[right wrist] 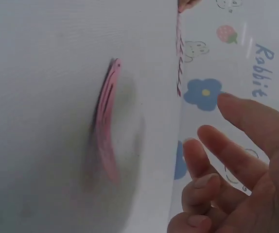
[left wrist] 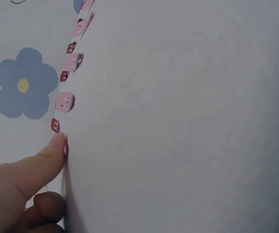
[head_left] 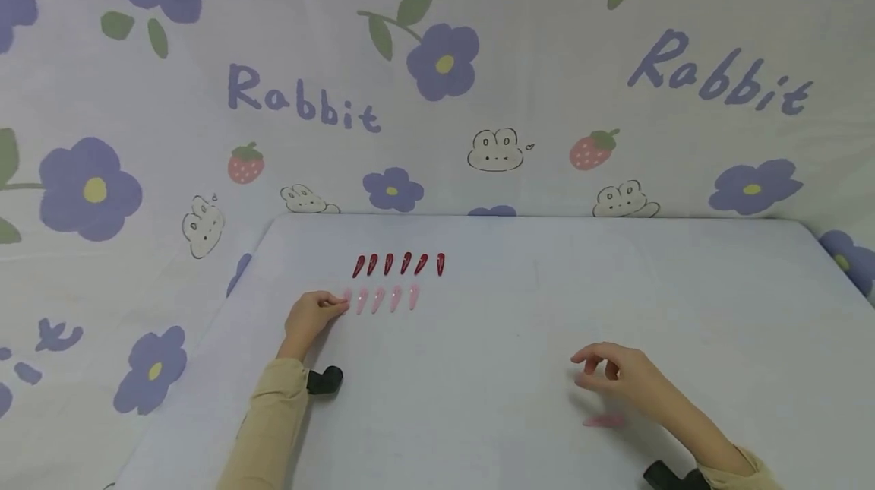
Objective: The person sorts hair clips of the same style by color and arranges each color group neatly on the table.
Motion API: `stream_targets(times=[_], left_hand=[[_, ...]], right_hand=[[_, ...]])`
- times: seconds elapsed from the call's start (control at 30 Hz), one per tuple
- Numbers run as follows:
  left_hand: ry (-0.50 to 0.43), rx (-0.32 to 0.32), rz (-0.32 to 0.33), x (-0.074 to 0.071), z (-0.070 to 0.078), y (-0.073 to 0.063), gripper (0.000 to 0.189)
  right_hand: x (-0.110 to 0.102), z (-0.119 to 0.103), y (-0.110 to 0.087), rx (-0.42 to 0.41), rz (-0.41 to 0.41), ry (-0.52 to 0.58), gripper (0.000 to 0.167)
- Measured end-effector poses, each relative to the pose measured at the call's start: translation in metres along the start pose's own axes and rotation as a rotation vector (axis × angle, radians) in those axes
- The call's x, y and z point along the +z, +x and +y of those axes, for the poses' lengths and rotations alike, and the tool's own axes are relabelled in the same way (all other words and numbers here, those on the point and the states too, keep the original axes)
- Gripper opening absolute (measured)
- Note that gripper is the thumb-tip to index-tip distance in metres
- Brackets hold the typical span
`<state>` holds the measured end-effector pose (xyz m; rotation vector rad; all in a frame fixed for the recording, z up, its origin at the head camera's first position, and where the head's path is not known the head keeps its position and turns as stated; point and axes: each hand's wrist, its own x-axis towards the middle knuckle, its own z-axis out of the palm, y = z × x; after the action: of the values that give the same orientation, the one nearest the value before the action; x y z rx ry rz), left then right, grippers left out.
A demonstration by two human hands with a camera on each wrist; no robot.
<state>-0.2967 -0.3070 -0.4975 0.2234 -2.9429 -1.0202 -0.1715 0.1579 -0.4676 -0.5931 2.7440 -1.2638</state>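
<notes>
My left hand (head_left: pixel 313 319) is at the left end of a row of pink snap hair clips, pinching the endmost pink hair clip (head_left: pixel 347 295) at its lower end. In the left wrist view the thumb (left wrist: pixel 47 158) covers most of that clip. Behind this row lies a second row, of dark red hair clips (head_left: pixel 388 264). Over the front right of the table hovers my right hand (head_left: pixel 625 376), fingers loosely bent and holding nothing. Below it a single pink hair clip (right wrist: pixel 106 121) lies on the white surface, apart from the fingers.
The white table (head_left: pixel 478 384) ends at a back edge against a hanging cloth (head_left: pixel 519 80) printed with flowers, rabbits and strawberries. A black wrist-worn device (head_left: pixel 325 380) sits at the left cuff, and another black device (head_left: pixel 673 476) is at the right cuff.
</notes>
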Motion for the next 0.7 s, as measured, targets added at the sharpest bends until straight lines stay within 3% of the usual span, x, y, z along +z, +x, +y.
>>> stream_targets(times=[0.13, 0.33, 0.57, 0.7], left_hand=[[-0.012, 0.005, 0.004, -0.001, -0.001, 0.0, 0.02], [0.004, 0.004, 0.009, -0.003, -0.004, 0.001, 0.02], [0.005, 0.021, 0.009, -0.003, -0.002, 0.001, 0.022], [0.0, -0.004, 0.009, -0.001, -0.001, 0.0, 0.022]], right_hand=[[-0.005, 0.007, -0.016, 0.095, -0.135, -0.017, 0.032], [-0.003, 0.012, -0.038, 0.16, -0.122, -0.164, 0.031], [0.003, 0.017, -0.043, 0.185, -0.121, -0.014, 0.019], [0.003, 0.02, -0.044, 0.218, -0.129, 0.073, 0.019]])
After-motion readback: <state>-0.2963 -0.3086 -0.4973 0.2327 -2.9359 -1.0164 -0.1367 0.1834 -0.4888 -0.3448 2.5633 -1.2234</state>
